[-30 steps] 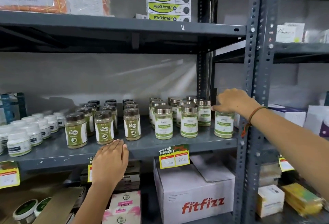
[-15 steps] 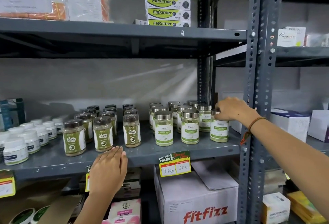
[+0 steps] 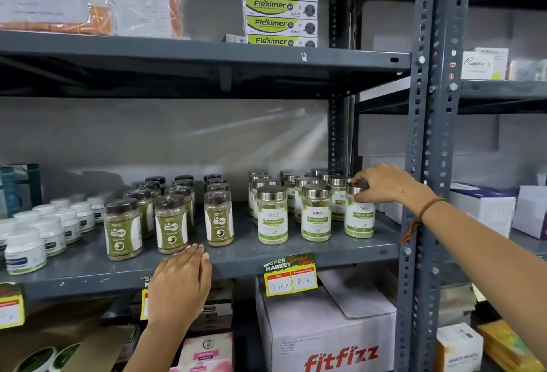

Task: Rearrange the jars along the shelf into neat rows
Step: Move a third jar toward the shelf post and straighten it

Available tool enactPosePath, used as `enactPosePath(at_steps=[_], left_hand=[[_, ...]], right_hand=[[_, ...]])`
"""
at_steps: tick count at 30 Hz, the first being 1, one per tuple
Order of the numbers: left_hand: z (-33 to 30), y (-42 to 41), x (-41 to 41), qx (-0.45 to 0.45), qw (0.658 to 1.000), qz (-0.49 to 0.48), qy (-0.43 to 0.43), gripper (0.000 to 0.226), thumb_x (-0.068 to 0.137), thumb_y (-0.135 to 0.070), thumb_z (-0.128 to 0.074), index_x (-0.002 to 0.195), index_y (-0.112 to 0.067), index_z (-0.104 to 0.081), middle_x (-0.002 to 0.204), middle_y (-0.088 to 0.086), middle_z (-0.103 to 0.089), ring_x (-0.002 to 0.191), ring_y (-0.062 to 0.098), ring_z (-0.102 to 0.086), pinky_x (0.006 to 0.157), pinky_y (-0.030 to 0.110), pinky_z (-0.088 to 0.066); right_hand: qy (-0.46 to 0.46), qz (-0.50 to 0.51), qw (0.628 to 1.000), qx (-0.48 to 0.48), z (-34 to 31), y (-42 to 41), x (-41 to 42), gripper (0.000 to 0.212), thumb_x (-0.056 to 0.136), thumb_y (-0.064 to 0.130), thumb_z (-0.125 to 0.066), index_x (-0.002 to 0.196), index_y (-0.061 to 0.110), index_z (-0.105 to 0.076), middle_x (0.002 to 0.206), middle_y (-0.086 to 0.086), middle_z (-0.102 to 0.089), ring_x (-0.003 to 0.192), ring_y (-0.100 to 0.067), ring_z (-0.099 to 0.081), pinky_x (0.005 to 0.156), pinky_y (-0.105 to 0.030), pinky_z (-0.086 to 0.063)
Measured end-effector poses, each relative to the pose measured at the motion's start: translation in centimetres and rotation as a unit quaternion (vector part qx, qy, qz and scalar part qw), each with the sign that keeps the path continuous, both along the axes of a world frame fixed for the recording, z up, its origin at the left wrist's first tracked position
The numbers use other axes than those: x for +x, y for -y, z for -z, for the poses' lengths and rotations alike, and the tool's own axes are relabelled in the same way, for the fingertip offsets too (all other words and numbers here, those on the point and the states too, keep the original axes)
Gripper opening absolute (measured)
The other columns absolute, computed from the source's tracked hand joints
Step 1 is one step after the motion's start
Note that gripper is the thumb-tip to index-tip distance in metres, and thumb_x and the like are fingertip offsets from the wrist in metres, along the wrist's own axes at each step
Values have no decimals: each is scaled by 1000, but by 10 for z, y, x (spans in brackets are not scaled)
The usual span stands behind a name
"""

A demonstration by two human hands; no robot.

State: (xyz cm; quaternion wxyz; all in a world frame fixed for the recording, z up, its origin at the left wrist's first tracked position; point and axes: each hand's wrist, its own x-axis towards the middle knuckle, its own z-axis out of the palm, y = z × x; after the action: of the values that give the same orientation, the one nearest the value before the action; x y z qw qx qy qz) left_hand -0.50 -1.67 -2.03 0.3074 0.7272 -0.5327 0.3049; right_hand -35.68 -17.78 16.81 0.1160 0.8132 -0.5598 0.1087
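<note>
Head view: your left hand (image 3: 180, 280) lies flat, fingers together, on the shelf (image 3: 296, 253) lip, holding nothing. A push forward would topple the brown-lidded powder jars (image 3: 171, 223). Your right hand (image 3: 384, 183) pinches the lid of the end jar (image 3: 359, 217), apparently pale powder; twisting may loosen the lid.

Caska jars (image 3: 171, 223) left of moringa jars (image 3: 315, 213) on shelf (image 3: 296, 251)

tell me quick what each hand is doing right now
Left hand: open, flat on the shelf edge, holding nothing.
Right hand: fingers closed on the lid of the rightmost front moringa jar.
</note>
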Motion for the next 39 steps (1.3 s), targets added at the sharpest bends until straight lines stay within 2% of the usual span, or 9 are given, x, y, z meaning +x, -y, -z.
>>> enactPosePath(at_steps=[3, 5, 8, 12, 16, 24, 31, 35, 39], left_hand=[[0, -1, -1, -3, 1000, -4, 0, 46, 92, -35, -38, 100, -7, -74, 102, 9, -73, 98, 23, -68, 88, 40, -49], [0, -1, -2, -2, 1000, -9, 0, 47, 91, -35, -37, 99, -7, -74, 102, 8, -73, 97, 23, -68, 88, 40, -50], [-1, -1, -2, 0, 1000, -11, 2, 47, 91, -35, -37, 99, -8, -75, 101, 8, -74, 97, 22, -68, 87, 40, -50], [-1, 0, -2, -2, 1000, -11, 5, 47, 91, -35, -37, 99, -8, -75, 101, 8, -74, 98, 22, -68, 87, 40, -50], [0, 1, -1, -8, 1000, -11, 4, 48, 91, -35, -37, 99, -8, -75, 101, 8, -74, 98, 23, -68, 87, 41, -50], [2, 3, 1, -5, 1000, -8, -1, 47, 92, -36, -37, 100, -8, -74, 103, 7, -73, 99, 22, -68, 88, 40, -50], [2, 3, 1, -11, 1000, -8, -1, 47, 93, -36, -37, 101, -8, -74, 103, 7, -73, 98, 22, -68, 88, 39, -49], [1, 3, 1, -7, 1000, -9, 4, 45, 92, -35, -38, 102, -9, -74, 104, 6, -73, 100, 20, -67, 90, 38, -48], [0, 1, 0, -10, 1000, -10, 9, 46, 93, -35, -37, 102, -10, -74, 103, 5, -73, 99, 19, -67, 90, 36, -48]], right_hand=[[11, -10, 996, -86, 3, -6, 8, 70, 83, 57, -61, 144, 28, -44, 113, -8, -67, 104, -32, -63, 80, -43, -55], [31, -56, 986, -151, 6, -12, 20, 68, 86, 61, -55, 143, 25, -45, 116, -9, -68, 105, -33, -64, 80, -46, -56], [58, -126, 984, -112, 10, -19, 41, 70, 84, 72, -45, 136, 25, -53, 118, -8, -69, 102, -29, -67, 84, -47, -56], [53, -135, 989, -41, 17, -17, 57, 79, 71, 81, -44, 131, 31, -56, 127, -8, -64, 110, -33, -64, 90, -50, -54], [51, -158, 985, -33, 22, -8, 61, 59, 82, 64, -59, 128, 26, -59, 116, -5, -69, 105, -27, -64, 89, -42, -52], [67, -182, 981, -5, 22, 0, 54, 60, 86, 56, -62, 140, 32, -51, 128, -2, -64, 103, -19, -64, 95, -42, -50], [120, -208, 965, -103, 19, -13, 75, 72, 86, 66, -53, 146, 27, -44, 148, 2, -50, 132, -20, -50, 105, -41, -43], [123, -281, 942, -133, 16, -40, 124, 65, 92, 61, -49, 147, 27, -42, 148, 1, -49, 135, -20, -46, 110, -42, -37], [73, -329, 935, -113, 19, -51, 181, 62, 93, 53, -53, 147, 25, -42, 149, -1, -49, 135, -21, -48, 118, -44, -21]])
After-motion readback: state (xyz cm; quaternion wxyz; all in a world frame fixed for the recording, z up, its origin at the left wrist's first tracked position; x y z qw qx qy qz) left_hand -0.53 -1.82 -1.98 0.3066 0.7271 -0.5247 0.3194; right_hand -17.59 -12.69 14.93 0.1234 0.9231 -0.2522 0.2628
